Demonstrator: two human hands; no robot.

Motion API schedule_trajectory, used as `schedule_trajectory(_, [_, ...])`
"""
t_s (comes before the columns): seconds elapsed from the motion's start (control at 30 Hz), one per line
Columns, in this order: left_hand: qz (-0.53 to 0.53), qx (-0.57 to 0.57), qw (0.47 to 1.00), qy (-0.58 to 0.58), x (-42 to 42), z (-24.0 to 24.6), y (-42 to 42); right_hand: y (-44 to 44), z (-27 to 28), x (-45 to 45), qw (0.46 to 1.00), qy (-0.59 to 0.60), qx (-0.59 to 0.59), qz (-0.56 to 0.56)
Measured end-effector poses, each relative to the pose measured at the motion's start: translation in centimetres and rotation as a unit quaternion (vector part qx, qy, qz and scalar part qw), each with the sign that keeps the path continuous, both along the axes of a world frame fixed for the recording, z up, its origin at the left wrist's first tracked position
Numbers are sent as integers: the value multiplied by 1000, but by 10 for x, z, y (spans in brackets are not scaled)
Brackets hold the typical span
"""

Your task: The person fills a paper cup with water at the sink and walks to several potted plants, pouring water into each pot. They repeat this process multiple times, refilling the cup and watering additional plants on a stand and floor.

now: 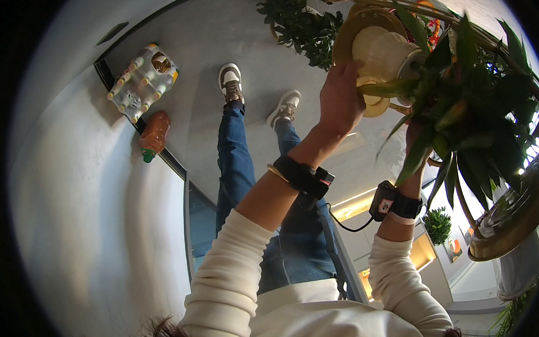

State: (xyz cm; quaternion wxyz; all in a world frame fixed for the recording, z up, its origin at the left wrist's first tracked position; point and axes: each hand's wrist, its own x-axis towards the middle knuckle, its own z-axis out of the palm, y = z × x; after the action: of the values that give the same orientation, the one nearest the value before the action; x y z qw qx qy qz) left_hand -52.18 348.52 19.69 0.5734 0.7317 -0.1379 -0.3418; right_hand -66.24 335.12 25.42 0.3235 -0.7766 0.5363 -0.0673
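Note:
At the upper right, a plant with long pointed green leaves [463, 108] hangs in front of me, with a few yellowed leaves. My left hand [342, 97] is raised at its left side, beside a pale ribbed pot [376, 49] in a round gold-coloured holder [343, 45]. The fingertips are near a small round cream-and-gold piece [374, 98] and a yellowing leaf; whether they grip anything cannot be told. My right hand [413, 139] reaches up under the leaves, which hide most of its fingers. Both wrists wear black strapped devices.
A bushy potted plant [295, 25] is at the top. Shrink-wrapped bottles [144, 81] and a large bottle of orange-brown liquid [155, 132] lie on the floor by the left wall. At right are another gold-rimmed holder [499, 245] with a clear pot and curved metal stand bars.

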Motion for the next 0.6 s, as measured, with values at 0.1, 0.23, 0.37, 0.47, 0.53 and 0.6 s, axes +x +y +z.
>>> schedule_trajectory(0.1, [29, -8, 998, -63, 13, 0, -3, 10, 1, -6, 920, -289, 202, -170])
schedule_trajectory(0.23, [80, -5, 990, -113, 27, -5, -11, 22, 6, -8, 929, -281, 168, -174])
schedule_trajectory(0.37, [129, -28, 984, -123, 33, -10, -19, 29, 11, -6, 909, -316, 216, -166])
schedule_trajectory(0.47, [109, -52, 982, -144, 34, -10, -17, 31, 12, 2, 965, -210, 140, -74])
schedule_trajectory(0.53, [79, -54, 985, -147, 34, -9, -13, 33, 13, 11, 977, -177, 115, -35])
schedule_trajectory(0.6, [73, -63, 985, -142, 32, -6, -8, 37, 16, 23, 966, -203, 154, -44])
